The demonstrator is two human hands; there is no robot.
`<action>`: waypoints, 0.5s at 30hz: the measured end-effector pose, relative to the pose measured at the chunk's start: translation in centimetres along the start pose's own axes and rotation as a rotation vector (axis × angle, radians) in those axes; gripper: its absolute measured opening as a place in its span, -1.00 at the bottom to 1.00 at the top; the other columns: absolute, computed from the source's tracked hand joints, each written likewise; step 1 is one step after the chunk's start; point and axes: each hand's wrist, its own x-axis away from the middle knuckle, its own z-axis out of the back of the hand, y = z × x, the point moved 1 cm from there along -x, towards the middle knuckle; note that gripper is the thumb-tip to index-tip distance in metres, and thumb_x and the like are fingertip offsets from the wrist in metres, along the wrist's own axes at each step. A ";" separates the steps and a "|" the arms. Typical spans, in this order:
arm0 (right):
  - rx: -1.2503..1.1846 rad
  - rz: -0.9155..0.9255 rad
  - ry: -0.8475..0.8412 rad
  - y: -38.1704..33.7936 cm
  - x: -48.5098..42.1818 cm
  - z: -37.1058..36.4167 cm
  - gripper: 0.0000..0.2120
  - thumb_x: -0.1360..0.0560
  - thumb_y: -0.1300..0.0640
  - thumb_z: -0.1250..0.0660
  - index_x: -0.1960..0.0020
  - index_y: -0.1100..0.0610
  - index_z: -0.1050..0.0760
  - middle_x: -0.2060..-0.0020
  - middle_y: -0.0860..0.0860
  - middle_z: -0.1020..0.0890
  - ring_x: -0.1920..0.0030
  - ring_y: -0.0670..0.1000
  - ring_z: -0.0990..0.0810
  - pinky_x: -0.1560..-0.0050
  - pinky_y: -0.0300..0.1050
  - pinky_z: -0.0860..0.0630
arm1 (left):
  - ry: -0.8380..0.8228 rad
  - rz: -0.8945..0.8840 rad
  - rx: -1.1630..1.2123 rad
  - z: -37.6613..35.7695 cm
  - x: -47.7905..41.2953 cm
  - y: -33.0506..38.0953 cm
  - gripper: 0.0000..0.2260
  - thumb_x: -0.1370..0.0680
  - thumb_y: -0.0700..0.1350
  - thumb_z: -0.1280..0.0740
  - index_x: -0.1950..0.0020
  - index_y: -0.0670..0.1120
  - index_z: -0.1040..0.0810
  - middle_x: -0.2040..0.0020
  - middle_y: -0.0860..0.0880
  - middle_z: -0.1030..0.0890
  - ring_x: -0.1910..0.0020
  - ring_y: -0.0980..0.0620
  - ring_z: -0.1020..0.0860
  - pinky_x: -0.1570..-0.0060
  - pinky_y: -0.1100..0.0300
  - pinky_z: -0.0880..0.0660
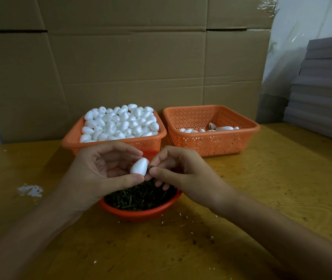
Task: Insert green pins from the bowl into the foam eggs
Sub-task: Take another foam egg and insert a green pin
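Observation:
My left hand [100, 168] holds a white foam egg [139, 166] between thumb and fingertips, above the red bowl [140, 213]. My right hand [181, 172] pinches a green pin [151, 167] against the egg's right side. The bowl is full of dark green pins [138, 197]. Behind it, the left orange basket [72, 140] is heaped with plain foam eggs [120, 124]. The right orange basket [211, 142] holds a few eggs [211, 128], at least one with a green pin in it.
The worn yellow table [262, 178] carries white foam crumbs and green specks around the bowl. A cardboard wall [120, 67] stands close behind the baskets. Grey flat sheets [322, 87] are stacked at the far right.

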 end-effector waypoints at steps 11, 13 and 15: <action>0.015 0.029 0.025 0.2 -0.1 0.2 -0.92 -0.58 0.25 -0.45 -0.05 0.23 -0.67 0.20 0.14 -0.67 0.23 -0.02 -0.64 0.22 -0.20 -0.59 | 0.022 -0.004 -0.012 -0.1 0.0 0.1 -0.62 -0.25 -0.15 -0.74 0.00 0.02 -0.75 -0.02 -0.18 -0.74 0.13 -0.08 -0.74 0.13 0.20 -0.66; 0.009 0.017 0.021 0.2 -0.1 0.2 -0.89 -0.58 0.27 -0.44 -0.09 0.27 -0.68 0.20 0.12 -0.69 0.24 -0.02 -0.64 0.23 -0.23 -0.59 | 0.035 -0.010 -0.014 -0.1 0.0 0.1 -0.69 -0.27 -0.19 -0.66 0.03 0.00 -0.75 -0.01 -0.18 -0.75 0.15 -0.07 -0.73 0.14 0.22 -0.66; 0.008 0.008 0.012 0.3 -0.1 0.2 -0.86 -0.60 0.27 -0.42 -0.12 0.28 -0.68 0.15 0.13 -0.74 0.22 -0.03 -0.65 0.21 -0.24 -0.59 | 0.035 -0.007 -0.013 -0.1 0.0 -0.1 -0.72 -0.30 -0.24 -0.60 0.04 -0.01 -0.74 -0.03 -0.18 -0.74 0.13 -0.10 -0.74 0.13 0.19 -0.67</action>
